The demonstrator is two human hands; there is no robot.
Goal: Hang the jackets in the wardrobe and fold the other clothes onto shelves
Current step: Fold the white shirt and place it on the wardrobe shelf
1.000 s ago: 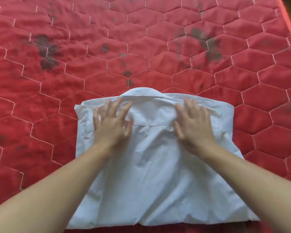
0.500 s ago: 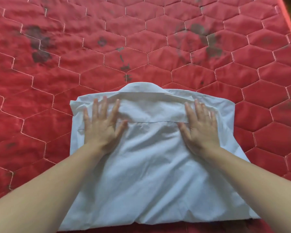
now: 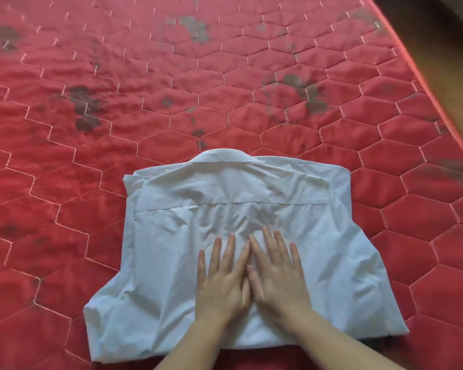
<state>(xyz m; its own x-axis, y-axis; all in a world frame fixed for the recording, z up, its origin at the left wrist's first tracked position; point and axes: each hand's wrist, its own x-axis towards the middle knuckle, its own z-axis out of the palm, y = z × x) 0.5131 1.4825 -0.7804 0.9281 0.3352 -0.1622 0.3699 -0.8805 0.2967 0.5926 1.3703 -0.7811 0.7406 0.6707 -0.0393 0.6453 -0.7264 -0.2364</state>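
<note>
No writing legible; both hands, left (image 3: 222,284) and right (image 3: 277,281), flat, moved from shirt (image 3: 225,198) shoulders to lower centre, touching

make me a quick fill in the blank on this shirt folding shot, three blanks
1. The shirt being folded is ____ in colour.
2. Both hands, left hand and right hand, lie ____ on the shirt, fingers straight.
3. The shirt lies on a quilted ____ mattress stitched in hexagons.

Missing words: white; flat; red
</note>
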